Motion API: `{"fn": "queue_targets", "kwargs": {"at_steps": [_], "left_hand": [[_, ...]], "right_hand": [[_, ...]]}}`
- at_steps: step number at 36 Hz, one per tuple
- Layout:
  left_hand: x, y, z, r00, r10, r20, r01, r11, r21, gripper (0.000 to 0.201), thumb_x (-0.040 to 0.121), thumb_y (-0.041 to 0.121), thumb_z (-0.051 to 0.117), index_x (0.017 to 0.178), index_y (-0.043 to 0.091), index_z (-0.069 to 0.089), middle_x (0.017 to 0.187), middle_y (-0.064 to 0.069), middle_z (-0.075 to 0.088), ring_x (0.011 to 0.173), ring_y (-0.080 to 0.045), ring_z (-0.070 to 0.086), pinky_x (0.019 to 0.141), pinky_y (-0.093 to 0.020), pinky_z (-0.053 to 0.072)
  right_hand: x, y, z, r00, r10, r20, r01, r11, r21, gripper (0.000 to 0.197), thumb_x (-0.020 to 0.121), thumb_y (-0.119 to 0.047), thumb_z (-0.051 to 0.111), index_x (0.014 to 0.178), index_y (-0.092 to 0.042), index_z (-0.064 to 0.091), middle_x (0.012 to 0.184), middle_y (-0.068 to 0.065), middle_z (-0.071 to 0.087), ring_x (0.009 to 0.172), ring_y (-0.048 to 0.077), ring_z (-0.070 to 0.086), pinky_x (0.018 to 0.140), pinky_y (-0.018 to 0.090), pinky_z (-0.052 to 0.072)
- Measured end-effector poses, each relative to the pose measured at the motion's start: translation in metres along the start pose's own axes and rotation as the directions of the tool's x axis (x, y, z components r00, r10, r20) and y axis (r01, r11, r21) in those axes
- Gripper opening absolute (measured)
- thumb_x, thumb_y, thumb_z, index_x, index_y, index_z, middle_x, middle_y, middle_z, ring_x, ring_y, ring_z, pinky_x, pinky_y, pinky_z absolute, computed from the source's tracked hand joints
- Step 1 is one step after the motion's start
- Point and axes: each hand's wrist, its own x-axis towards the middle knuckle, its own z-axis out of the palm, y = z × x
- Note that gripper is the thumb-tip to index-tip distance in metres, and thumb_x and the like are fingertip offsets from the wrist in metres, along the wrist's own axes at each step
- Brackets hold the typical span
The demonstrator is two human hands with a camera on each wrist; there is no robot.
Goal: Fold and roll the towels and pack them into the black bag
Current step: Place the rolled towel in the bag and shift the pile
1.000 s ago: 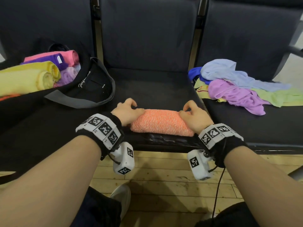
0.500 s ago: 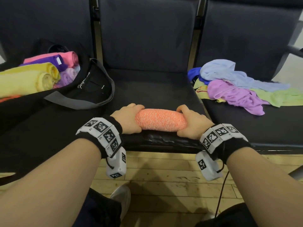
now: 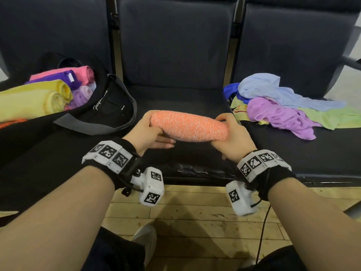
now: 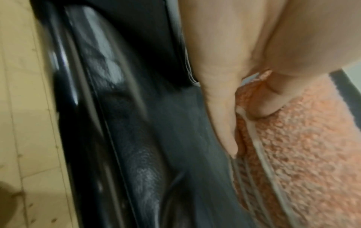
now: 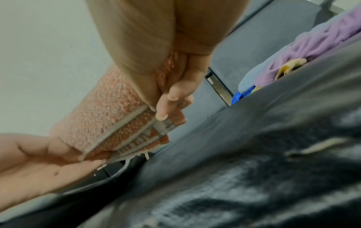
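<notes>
One orange roll [image 3: 188, 126] is held level above the near part of the middle seat [image 3: 175, 98], one hand at each end. The left hand [image 3: 145, 134] cups the left end: thumb over the top, fingers [image 3: 166, 142] lying nearly straight beneath. The right hand [image 3: 230, 137] wraps the right end, thumb on top and fingers curled under. In the right wrist view the roll's striped hem [image 5: 134, 138] shows on the underside, with a right fingertip [image 5: 162, 115] pressed on it.

Seats: three in a row, all dark.

Bag [image 3: 109, 112]: one, black with a grey strap, lying on the left seat, mouth open toward the middle. Rolled towels seen in it: two yellow [image 3: 33, 100], one pink [image 3: 82, 74], one dark purple [image 3: 58, 77], one lilac [image 3: 83, 93]. An orange edge [image 3: 11, 124] shows at the far left, cut off by the frame, so I cannot tell what it is. The count inside is a minimum; the bag's depth is hidden.

Loose pile [image 3: 289, 106] on the right seat: pale blue, lilac, green, yellowish and a royal blue scrap. The pieces overlap, so an exact count cannot be made.

The left wrist view is blurred; only the hand's edge, roll texture and seat rim can be made out. One white shoe [image 3: 145, 239] shows on the wood floor [image 3: 195, 218], partly hidden by a dark trouser leg.
</notes>
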Motion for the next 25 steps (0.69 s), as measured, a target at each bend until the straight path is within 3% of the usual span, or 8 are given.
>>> {"fn": "queue_targets", "kwargs": {"at_steps": [2, 6, 9, 12, 15, 17, 21, 25], "left_hand": [[-0.001, 0.004, 0.0, 1.0, -0.004, 0.001, 0.004, 0.991, -0.131, 0.055, 0.092, -0.011, 0.041, 0.134, 0.023, 0.039, 0.121, -0.016, 0.057, 0.099, -0.031, 0.068, 0.082, -0.042, 0.058], [-0.006, 0.008, -0.005, 1.0, -0.028, -0.004, 0.025, 0.942, -0.334, 0.063, 0.074, -0.012, 0.037, 0.133, 0.011, 0.043, 0.137, -0.014, 0.044, 0.124, -0.035, 0.047, 0.096, -0.053, 0.05], [-0.011, 0.014, -0.008, 0.999, -0.024, 0.037, 0.037, 0.916, -0.399, 0.039, 0.083, 0.013, 0.052, 0.121, 0.009, 0.053, 0.13, -0.013, 0.056, 0.119, -0.03, 0.055, 0.092, -0.049, 0.052], [-0.006, 0.021, -0.01, 0.991, -0.079, -0.108, 0.044, 0.955, -0.295, 0.033, 0.09, 0.036, 0.063, 0.113, 0.018, 0.048, 0.12, -0.006, 0.055, 0.111, -0.022, 0.056, 0.088, -0.044, 0.054], [-0.006, 0.026, -0.017, 0.98, -0.058, -0.19, 0.012, 0.972, -0.235, 0.047, 0.087, 0.037, 0.068, 0.121, 0.012, 0.048, 0.122, -0.008, 0.056, 0.112, -0.023, 0.057, 0.078, -0.039, 0.055], [-0.01, 0.034, -0.023, 0.974, -0.044, -0.221, -0.012, 0.969, -0.246, 0.04, 0.089, 0.033, 0.066, 0.117, 0.009, 0.052, 0.117, -0.007, 0.059, 0.11, -0.022, 0.059, 0.071, -0.036, 0.055], [-0.025, 0.064, -0.037, 0.949, -0.004, -0.316, -0.079, 0.965, -0.249, 0.025, 0.09, 0.03, 0.064, 0.108, 0.015, 0.054, 0.104, -0.004, 0.061, 0.094, -0.017, 0.061, 0.065, -0.032, 0.052], [-0.048, 0.093, -0.056, 0.932, 0.042, -0.361, -0.129, 0.967, -0.222, 0.026, 0.09, 0.026, 0.064, 0.111, 0.014, 0.055, 0.105, -0.006, 0.062, 0.088, -0.016, 0.061, 0.068, -0.034, 0.054]], "right_hand": [[-0.001, -0.002, 0.001, 1.0, 0.017, -0.002, -0.016, 0.988, 0.152, 0.05, 0.078, -0.009, 0.064, 0.117, -0.028, 0.041, 0.073, 0.006, 0.068, 0.05, 0.024, 0.066, 0.06, 0.039, 0.057], [-0.003, -0.005, 0.001, 0.999, 0.029, -0.032, -0.014, 0.919, 0.394, 0.053, 0.078, 0.009, 0.061, 0.121, -0.02, 0.048, 0.082, 0.009, 0.066, 0.06, 0.027, 0.07, 0.059, 0.036, 0.06], [-0.002, -0.006, 0.002, 0.997, -0.027, -0.07, 0.056, 0.881, 0.47, 0.058, 0.07, 0.02, 0.063, 0.114, -0.017, 0.056, 0.097, 0.001, 0.064, 0.077, 0.018, 0.069, 0.064, 0.026, 0.059], [0.001, -0.014, 0.002, 0.999, -0.022, -0.027, 0.033, 0.834, 0.551, 0.057, 0.07, 0.021, 0.063, 0.115, -0.013, 0.06, 0.107, 0.004, 0.063, 0.087, 0.009, 0.065, 0.068, 0.023, 0.058], [0.002, -0.031, 0.0, 0.998, 0.016, 0.059, -0.051, 0.758, 0.65, 0.053, 0.075, 0.018, 0.06, 0.11, -0.022, 0.06, 0.12, 0.009, 0.058, 0.102, 0.021, 0.063, 0.074, 0.031, 0.06], [0.003, -0.047, -0.002, 0.994, 0.024, 0.107, -0.093, 0.698, 0.71, 0.052, 0.078, 0.019, 0.057, 0.105, -0.025, 0.059, 0.124, 0.01, 0.054, 0.106, 0.027, 0.061, 0.072, 0.031, 0.06], [0.005, -0.087, -0.012, 0.989, 0.06, 0.139, -0.149, 0.554, 0.819, 0.046, 0.079, 0.022, 0.046, 0.108, -0.011, 0.059, 0.122, 0.019, 0.055, 0.107, 0.035, 0.06, 0.073, 0.039, 0.06], [0.005, -0.123, -0.032, 0.948, 0.071, 0.311, -0.316, 0.332, 0.889, 0.035, 0.089, -0.014, 0.051, 0.122, -0.006, 0.059, 0.125, 0.014, 0.061, 0.114, 0.03, 0.059, 0.086, 0.049, 0.055]]}}
